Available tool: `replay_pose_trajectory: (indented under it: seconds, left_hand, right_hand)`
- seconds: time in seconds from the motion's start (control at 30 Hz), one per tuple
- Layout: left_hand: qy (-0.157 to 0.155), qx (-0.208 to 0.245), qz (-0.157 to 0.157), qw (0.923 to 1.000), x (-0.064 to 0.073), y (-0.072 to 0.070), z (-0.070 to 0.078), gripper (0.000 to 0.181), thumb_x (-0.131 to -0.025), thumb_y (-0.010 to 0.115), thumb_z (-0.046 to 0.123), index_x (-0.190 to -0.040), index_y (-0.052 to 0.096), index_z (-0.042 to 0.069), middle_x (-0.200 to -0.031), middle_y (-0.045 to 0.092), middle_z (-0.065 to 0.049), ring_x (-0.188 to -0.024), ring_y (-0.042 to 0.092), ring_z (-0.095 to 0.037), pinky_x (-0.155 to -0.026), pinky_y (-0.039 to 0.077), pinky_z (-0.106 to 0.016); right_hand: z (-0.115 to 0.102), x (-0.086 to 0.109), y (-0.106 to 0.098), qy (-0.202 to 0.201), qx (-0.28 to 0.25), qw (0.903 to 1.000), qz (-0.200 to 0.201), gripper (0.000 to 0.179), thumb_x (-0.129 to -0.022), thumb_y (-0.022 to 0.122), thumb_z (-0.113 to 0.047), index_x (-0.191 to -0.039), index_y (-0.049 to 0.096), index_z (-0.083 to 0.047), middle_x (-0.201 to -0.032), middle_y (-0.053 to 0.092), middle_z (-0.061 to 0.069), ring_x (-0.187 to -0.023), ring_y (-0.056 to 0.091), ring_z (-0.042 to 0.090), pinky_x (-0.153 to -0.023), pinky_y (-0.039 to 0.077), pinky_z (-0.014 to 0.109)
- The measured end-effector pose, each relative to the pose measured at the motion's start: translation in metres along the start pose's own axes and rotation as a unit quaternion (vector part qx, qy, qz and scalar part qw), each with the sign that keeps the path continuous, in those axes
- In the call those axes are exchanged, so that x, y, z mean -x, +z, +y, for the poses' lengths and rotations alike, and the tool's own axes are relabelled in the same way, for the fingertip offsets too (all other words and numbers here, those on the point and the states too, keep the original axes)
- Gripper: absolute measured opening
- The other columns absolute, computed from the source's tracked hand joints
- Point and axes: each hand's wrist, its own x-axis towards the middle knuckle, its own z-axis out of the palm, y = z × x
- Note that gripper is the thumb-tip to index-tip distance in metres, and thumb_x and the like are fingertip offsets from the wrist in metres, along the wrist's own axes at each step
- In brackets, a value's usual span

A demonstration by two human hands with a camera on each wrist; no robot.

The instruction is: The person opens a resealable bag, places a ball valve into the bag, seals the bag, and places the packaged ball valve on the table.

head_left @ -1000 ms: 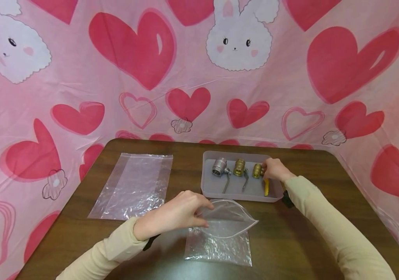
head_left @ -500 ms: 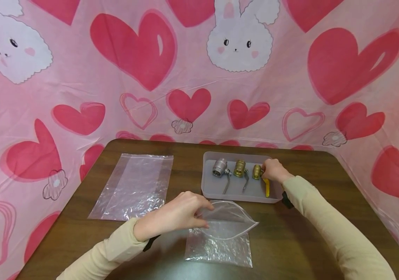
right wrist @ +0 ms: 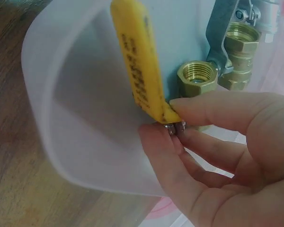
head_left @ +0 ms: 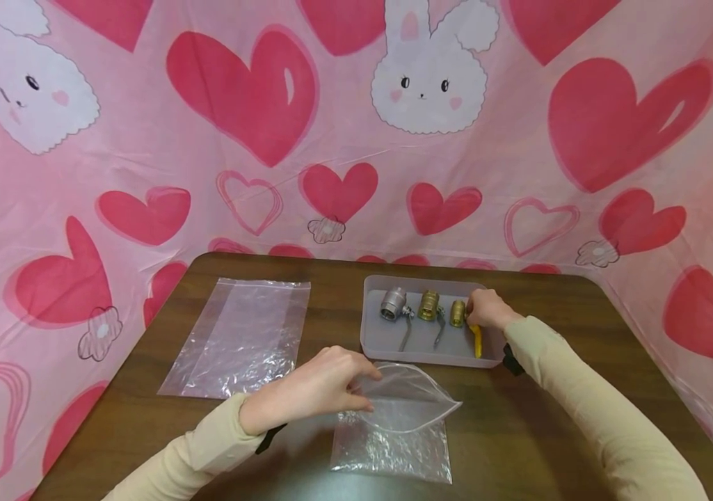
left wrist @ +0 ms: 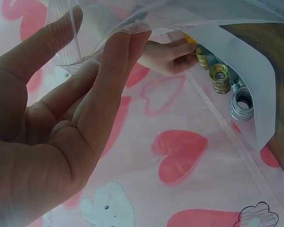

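My left hand [head_left: 325, 383] holds the mouth of a clear zip bag [head_left: 394, 449] spread at its left corner, thumb and fingers apart around the edge. Seen from the left wrist, the ridged zip strip [left wrist: 61, 35] crosses by the thumb. At the tray's right end my right hand [head_left: 489, 307] pinches a small brass ball valve [head_left: 458, 313] near the base of its yellow lever [right wrist: 139, 66]. The valve's threaded end [right wrist: 197, 75] faces up in the right wrist view; the fingers hide part of its body.
A larger brass ball valve [head_left: 428, 305] and a silver one [head_left: 393, 303], both with grey levers, lie in the same shallow plastic tray [head_left: 370, 348]. Another clear bag [head_left: 243, 334] lies flat to the left on the wooden table [head_left: 325, 306]. A pink heart-printed cloth [head_left: 343, 146] hangs behind.
The head view has tilted slightly, so everything sits a little lower. Both hands stay nearly where they were, the right one at the small valve and the left at the bag mouth.
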Motion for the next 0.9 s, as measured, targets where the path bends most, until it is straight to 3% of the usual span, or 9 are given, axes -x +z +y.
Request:
replay_pose_trajectory:
  seconds: [0.23, 0.43, 0.67, 0.9]
  left_hand:
    - [0.003, -0.006, 0.003, 1.0, 0.0, 0.0, -0.001, 0.031, -0.08, 0.083, 0.021, -0.107, 0.075, 0.008, -0.099, 0.076, -0.001, -0.061, 0.051, 0.008, -0.064, 0.044, -0.011]
    - [0.001, 0.0, 0.004, 1.0, 0.001, 0.002, -0.001, 0.031, -0.079, 0.083, 0.02, -0.107, 0.075, 0.007, -0.099, 0.076, -0.002, -0.06, 0.051, 0.009, -0.063, 0.043, -0.01]
    - [-0.008, 0.013, 0.003, 0.9999, 0.001, 0.003, -0.001, 0.031, -0.08, 0.082, 0.02, -0.107, 0.075, 0.007, -0.099, 0.076, -0.003, -0.059, 0.048, 0.011, -0.061, 0.041, -0.008]
    - [-0.015, 0.022, 0.004, 0.9996, 0.0, 0.003, -0.002, 0.032, -0.08, 0.082, 0.021, -0.107, 0.075, 0.007, -0.099, 0.076, -0.003, -0.058, 0.046, 0.011, -0.06, 0.04, -0.008]
  right_hand:
    - [-0.003, 0.004, -0.007, -0.001, 0.001, 0.9999, -0.012, 0.013, -0.079, 0.066, -0.008, -0.078, 0.07, 0.004, -0.067, 0.059, 0.004, -0.062, 0.05, 0.015, -0.057, 0.04, 0.024]
    - [-0.005, 0.009, -0.009, 0.023, -0.056, 0.9969, -0.05, 0.017, -0.083, 0.065, -0.011, -0.086, 0.07, 0.006, -0.076, 0.068, 0.011, -0.067, 0.064, 0.018, -0.065, 0.057, 0.033]
    - [-0.005, 0.012, -0.007, 0.029, -0.104, 0.9902, -0.088, 0.014, -0.085, 0.062, -0.009, -0.073, 0.061, -0.001, -0.066, 0.055, 0.0, -0.063, 0.054, 0.012, -0.065, 0.056, 0.028]
    - [-0.002, 0.01, -0.011, 0.032, -0.142, 0.9843, -0.099, 0.014, -0.084, 0.066, -0.009, -0.072, 0.059, -0.004, -0.07, 0.055, -0.002, -0.067, 0.055, 0.01, -0.068, 0.057, 0.027]
